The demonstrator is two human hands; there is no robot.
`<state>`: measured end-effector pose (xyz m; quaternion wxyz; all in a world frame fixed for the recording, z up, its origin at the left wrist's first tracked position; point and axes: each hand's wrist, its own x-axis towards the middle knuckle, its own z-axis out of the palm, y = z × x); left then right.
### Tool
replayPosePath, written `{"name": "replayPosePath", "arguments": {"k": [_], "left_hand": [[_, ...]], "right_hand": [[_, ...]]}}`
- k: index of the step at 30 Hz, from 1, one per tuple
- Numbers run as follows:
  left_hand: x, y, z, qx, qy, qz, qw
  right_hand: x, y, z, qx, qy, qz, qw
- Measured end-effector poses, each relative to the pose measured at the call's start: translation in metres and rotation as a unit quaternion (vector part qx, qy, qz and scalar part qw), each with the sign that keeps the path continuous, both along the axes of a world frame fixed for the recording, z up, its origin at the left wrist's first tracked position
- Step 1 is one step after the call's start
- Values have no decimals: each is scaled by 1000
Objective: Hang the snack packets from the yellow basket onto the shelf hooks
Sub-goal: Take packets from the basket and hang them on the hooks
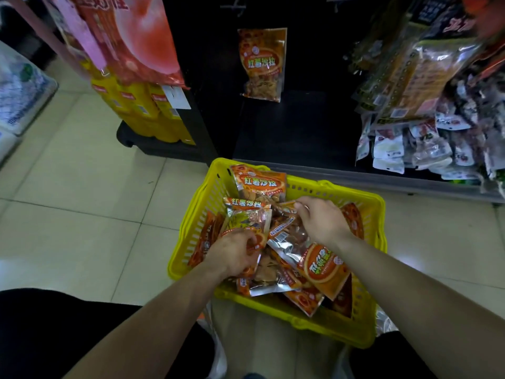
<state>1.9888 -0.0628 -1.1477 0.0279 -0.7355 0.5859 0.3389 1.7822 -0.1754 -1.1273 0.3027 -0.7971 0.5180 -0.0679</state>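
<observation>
Snack packets point(322, 266) filled the yellow basket point(336, 332) — inside it the left hand point(235, 253) clutched an orange packet point(259, 233), the right hand point(319, 217) pinched a second packet point(285, 217).

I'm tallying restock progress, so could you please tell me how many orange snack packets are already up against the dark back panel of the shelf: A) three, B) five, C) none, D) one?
D: a single orange packet sits against the dark panel, and the others lie in the yellow basket.
</observation>
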Motion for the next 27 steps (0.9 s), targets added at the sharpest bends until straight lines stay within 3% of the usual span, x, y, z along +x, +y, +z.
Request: {"name": "replayPosePath", "arguments": {"k": [4,10,20,23,27], "left_hand": [[9,-9,18,-47,-33,27,998],[43,-27,77,-132,-14,57,989],[23,-29,240,-264,-80,-114,954],[18,-27,258,-292,-42,-83,952],[17,-29,256,-317,59,4,947]], "right_hand": [[-5,-11,17,0,-48,-36,998],[-19,-36,75,31,-121,-37,992],[-53,-10,215,-50,-199,-21,979],[-67,-2,227,-39,-252,-37,966],[-74,-1,233,-57,-258,-40,964]]}}
